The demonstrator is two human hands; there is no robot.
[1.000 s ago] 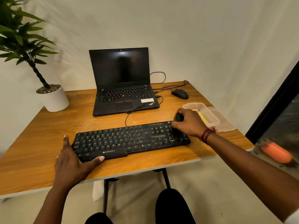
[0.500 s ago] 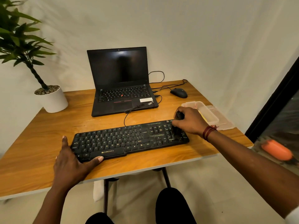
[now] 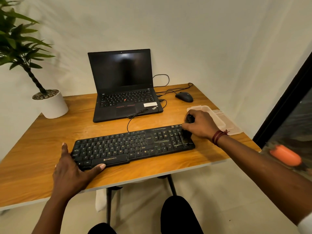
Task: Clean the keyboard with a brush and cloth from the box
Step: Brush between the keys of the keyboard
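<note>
A black keyboard lies across the near part of the wooden table. My right hand grips a black brush whose bristles rest on the number pad at the keyboard's right end. Pale dust streaks show on the keys left of the brush. My left hand rests flat at the keyboard's front left corner, thumb along its front edge and fingers beside its left end. A clear plastic box sits just behind my right hand, with its lid to the right. The cloth is not visible.
An open black laptop stands behind the keyboard, its cables trailing toward a black mouse at the back right. A potted plant occupies the back left corner. An orange object lies on the floor to the right.
The brush and my right hand stay over the number pad, shifting only slightly. My left hand keeps its place at the keyboard's left corner. The camera view drifts a little.
</note>
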